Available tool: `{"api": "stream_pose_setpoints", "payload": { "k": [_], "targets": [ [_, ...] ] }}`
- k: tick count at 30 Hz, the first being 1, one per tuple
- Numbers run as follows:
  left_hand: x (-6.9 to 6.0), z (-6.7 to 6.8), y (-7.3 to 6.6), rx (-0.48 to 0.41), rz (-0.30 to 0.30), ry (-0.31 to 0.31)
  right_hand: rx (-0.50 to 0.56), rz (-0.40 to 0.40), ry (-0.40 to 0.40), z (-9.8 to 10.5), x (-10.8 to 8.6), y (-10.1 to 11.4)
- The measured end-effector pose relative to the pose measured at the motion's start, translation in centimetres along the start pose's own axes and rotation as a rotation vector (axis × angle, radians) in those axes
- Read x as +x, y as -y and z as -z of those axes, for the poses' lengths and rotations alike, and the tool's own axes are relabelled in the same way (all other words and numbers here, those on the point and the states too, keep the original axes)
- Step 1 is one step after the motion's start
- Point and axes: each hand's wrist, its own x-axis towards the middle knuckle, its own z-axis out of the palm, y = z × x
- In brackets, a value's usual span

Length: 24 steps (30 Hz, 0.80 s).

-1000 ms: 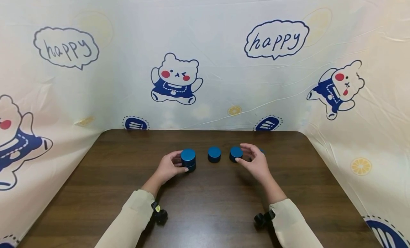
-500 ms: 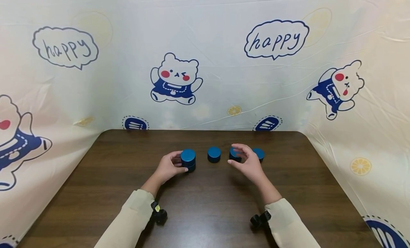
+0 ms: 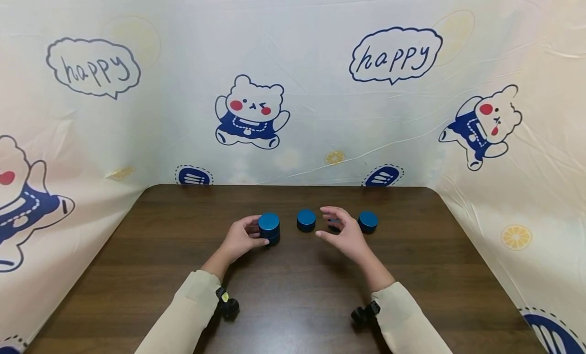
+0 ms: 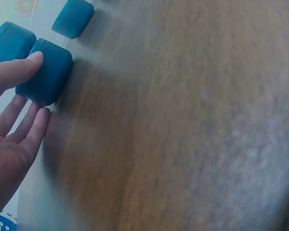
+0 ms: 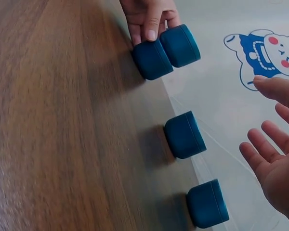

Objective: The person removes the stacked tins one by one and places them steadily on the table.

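Two blue cylinders stand stacked, an upper one (image 3: 268, 223) on a lower one (image 3: 274, 239). My left hand (image 3: 240, 240) grips the stack from the left; in the left wrist view its thumb lies on the lower cylinder (image 4: 53, 74) and the fingers (image 4: 34, 130) curl beneath. To the right, a single blue cylinder (image 3: 305, 220) stands untouched. My right hand (image 3: 348, 238) holds nothing, its thumb and fingers spread, and partly hides another cylinder (image 3: 335, 224). In the right wrist view the right hand (image 5: 282, 159) is apart from the nearby cylinders (image 5: 184, 135).
One more blue cylinder (image 3: 368, 222) stands right of my right hand. All are near the back of the brown wooden table (image 3: 293, 293). Behind the table hangs a printed cloth (image 3: 316, 115). Each wrist carries a small black camera.
My right hand has moved left, away from the rightmost cylinder, which now shows fully, and across the one beside it. The left hand and the stack have stayed in place.
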Motion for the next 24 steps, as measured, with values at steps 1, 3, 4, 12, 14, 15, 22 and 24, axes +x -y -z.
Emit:
{"api": "stream_pose_setpoints", "payload": {
  "k": [1, 3, 4, 12, 14, 15, 22, 24],
  "targets": [
    [0.0, 0.0, 0.0, -0.002, 0.001, 0.001, 0.006, 0.015, 0.007, -0.1, 0.0, 0.0],
    [0.0, 0.0, 0.0, -0.007, 0.001, 0.001, 0.010, 0.032, 0.019, -0.3, 0.0, 0.1],
    [0.0, 0.0, 0.0, -0.011, 0.001, 0.000, 0.010, 0.035, 0.025, -0.3, 0.0, 0.1],
    [0.0, 0.0, 0.0, -0.014, 0.000, 0.006, -0.018, -0.019, 0.069, -0.6, 0.4, 0.4],
    [0.0, 0.0, -0.1, -0.012, -0.002, 0.005, -0.023, -0.030, 0.083, -0.7, 0.5, 0.7],
    [0.0, 0.0, -0.1, -0.011, -0.003, 0.006, -0.022, -0.029, 0.091, -0.7, 0.4, 1.2],
    [0.0, 0.0, -0.1, -0.011, -0.001, 0.005, -0.018, -0.015, 0.130, -1.0, 0.1, 4.0],
    [0.0, 0.0, -0.1, -0.010, -0.001, 0.004, -0.022, -0.009, 0.131, -1.1, 0.1, 4.2]
  ]
}}
